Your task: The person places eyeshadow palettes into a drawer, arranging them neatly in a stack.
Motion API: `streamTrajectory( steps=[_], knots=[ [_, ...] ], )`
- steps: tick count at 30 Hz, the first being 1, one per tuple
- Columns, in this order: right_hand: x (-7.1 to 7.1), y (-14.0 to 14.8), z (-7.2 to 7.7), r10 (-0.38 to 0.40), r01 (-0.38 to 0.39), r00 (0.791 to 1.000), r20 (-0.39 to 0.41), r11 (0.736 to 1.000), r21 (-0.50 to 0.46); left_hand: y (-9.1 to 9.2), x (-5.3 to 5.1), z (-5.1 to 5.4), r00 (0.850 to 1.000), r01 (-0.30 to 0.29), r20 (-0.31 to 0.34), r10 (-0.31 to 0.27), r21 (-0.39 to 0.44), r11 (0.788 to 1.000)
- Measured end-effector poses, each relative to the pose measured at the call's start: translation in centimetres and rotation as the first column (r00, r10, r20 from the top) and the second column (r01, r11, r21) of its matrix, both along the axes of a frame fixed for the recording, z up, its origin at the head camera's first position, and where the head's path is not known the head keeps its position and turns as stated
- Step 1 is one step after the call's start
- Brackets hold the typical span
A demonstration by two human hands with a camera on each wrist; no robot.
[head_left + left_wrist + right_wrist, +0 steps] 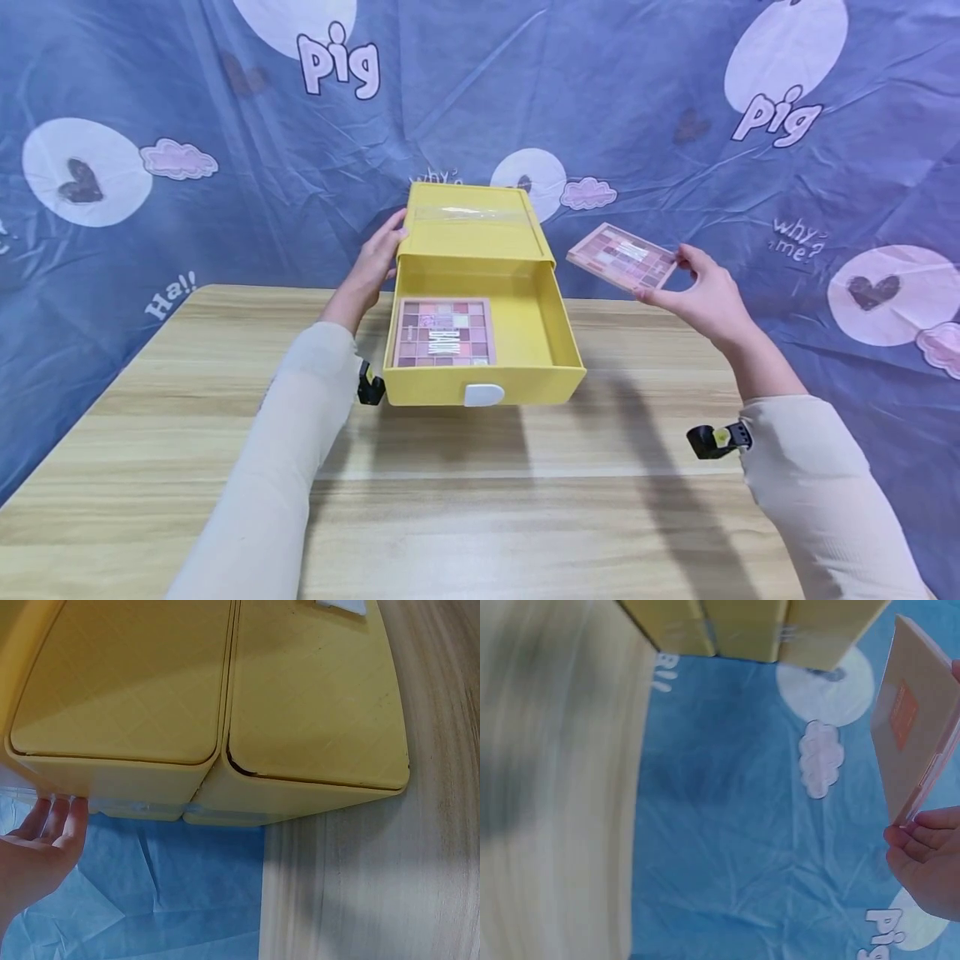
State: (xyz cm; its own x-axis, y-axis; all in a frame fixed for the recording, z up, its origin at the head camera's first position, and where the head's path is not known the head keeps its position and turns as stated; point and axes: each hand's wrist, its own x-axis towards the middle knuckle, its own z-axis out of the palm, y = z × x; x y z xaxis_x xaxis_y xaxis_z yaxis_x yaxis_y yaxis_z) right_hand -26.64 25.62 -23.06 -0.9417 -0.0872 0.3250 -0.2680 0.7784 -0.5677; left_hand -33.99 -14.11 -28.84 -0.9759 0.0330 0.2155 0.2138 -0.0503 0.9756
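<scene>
A yellow drawer box (472, 237) stands on the table with its top drawer (420, 388) pulled out. Inside that drawer, on the left, lies an eyeshadow palette (408, 360) with a grid of pink and mauve shades. My left hand (372, 263) rests against the box's left side near the back; in the left wrist view its extended fingers (73, 825) touch the yellow wall. To the right of the box, my right hand (711, 302) pinches a second eyeshadow palette (618, 257) by its near right edge, in the air. The right wrist view shows this palette's plain underside with an orange label (904, 714).
The wooden table (480, 533) spreads in front of the box. A blue patterned cloth (660, 158) hangs close behind. A white handle (484, 395) sits on the drawer's front. The left wrist view shows another drawer front (315, 697) below the opened one.
</scene>
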Motion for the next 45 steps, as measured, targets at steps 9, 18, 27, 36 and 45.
streamTrajectory(
  steps=[9, 18, 27, 36, 45],
  knots=[
    [0.5, -1.7, 1.2, 0.067, -0.067, 0.998, -0.006, 0.995, -0.068, 0.0, 0.0, -0.1, 1.000, -0.005, -0.001, 0.005, -0.008, 1.000],
    [1.1, -4.4, 1.6, 0.154, -0.155, 0.988, -0.026, 0.984, -0.082, -0.1, 0.2, 0.0, 1.000, -0.006, -0.005, 0.006, -0.018, 1.000],
    [1.8, -7.0, 1.6, 0.249, -0.250, 0.968, -0.030, 0.964, -0.088, 0.0, 0.1, 0.1, 1.000, -0.004, -0.005, 0.004, -0.022, 1.000],
    [1.7, -9.4, 0.8, 0.388, -0.388, 0.921, -0.019, 0.915, -0.106, -0.1, 0.1, 0.0, 1.000, -0.001, -0.008, 0.001, -0.030, 1.000],
    [1.9, -11.6, 0.4, 0.446, -0.446, 0.894, 0.037, 0.895, -0.010, 0.0, 0.1, 0.0, 1.000, -0.011, 0.001, 0.011, -0.022, 1.000]
  ],
)
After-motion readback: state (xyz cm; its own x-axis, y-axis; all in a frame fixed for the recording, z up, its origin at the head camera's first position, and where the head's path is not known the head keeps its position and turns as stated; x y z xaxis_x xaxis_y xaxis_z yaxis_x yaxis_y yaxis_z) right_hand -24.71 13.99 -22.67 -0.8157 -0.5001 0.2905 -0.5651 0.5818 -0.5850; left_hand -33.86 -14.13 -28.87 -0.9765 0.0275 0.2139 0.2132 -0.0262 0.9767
